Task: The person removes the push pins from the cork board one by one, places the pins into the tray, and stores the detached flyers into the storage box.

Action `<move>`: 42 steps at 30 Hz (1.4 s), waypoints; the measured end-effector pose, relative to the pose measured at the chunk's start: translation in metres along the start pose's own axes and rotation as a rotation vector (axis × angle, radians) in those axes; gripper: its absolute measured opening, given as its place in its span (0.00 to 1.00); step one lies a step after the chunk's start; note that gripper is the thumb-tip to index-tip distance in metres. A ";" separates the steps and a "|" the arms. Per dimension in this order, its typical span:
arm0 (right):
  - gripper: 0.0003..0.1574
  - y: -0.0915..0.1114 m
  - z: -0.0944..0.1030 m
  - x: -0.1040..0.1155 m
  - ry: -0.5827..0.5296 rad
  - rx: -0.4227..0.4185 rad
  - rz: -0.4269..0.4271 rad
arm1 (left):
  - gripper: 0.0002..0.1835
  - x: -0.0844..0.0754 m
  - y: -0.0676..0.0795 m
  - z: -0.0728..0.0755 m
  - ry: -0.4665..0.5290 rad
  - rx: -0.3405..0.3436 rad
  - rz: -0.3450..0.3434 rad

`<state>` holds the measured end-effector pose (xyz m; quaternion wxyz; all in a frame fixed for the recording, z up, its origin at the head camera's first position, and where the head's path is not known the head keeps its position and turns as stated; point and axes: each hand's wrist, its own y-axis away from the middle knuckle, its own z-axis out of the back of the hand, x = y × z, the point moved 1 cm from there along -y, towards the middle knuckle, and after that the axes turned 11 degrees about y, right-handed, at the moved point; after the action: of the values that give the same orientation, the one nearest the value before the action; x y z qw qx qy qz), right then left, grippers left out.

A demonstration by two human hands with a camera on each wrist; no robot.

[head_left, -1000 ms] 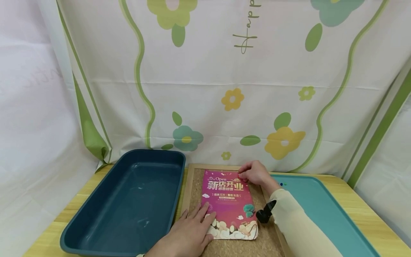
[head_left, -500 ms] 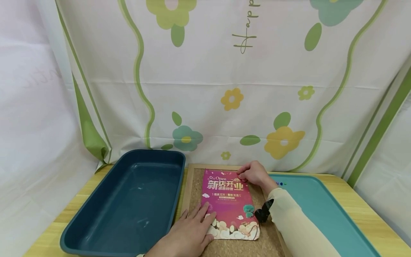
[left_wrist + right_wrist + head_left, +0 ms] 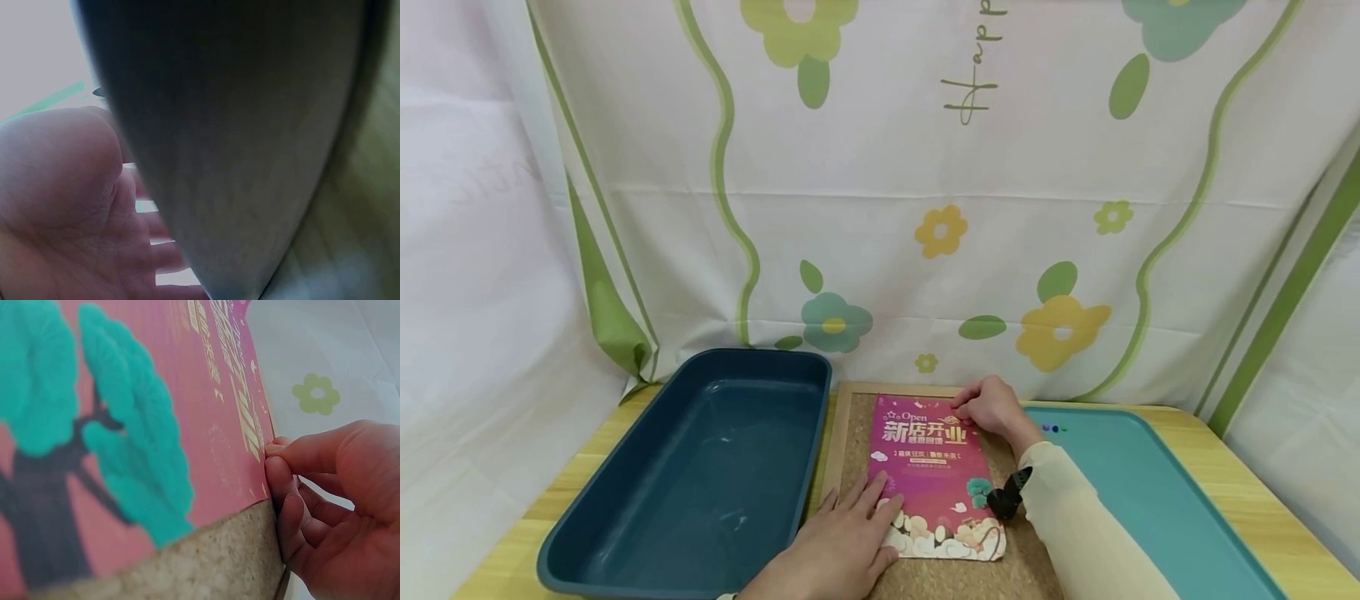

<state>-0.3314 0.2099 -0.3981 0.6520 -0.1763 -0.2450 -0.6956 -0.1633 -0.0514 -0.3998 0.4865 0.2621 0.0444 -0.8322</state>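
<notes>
**Flyer lying on cork board**

Sitting between dark blue bin (image 3: 700, 467) and teal tray (image 3: 1157, 492): cork board (image 3: 850, 433). Lying lengthwise on it, title far: pink flyer (image 3: 928, 467). Pressing flat, fingers straight: left hand (image 3: 842, 542). Pinching far corner: right hand (image 3: 992, 408).

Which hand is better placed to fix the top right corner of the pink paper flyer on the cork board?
Probably the right hand: its fingertips pinch at that corner of the pink paper flyer on the cork board. The left hand lies flat on the flyer's lower left corner, holding it down.
</notes>
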 end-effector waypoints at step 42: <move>0.04 0.002 -0.003 -0.002 0.017 -0.008 0.014 | 0.34 -0.001 -0.001 0.000 -0.002 0.002 0.011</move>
<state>-0.3289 0.2096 -0.4010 0.6583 -0.1748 -0.2352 -0.6934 -0.1636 -0.0506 -0.3995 0.4909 0.2621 0.0418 -0.8298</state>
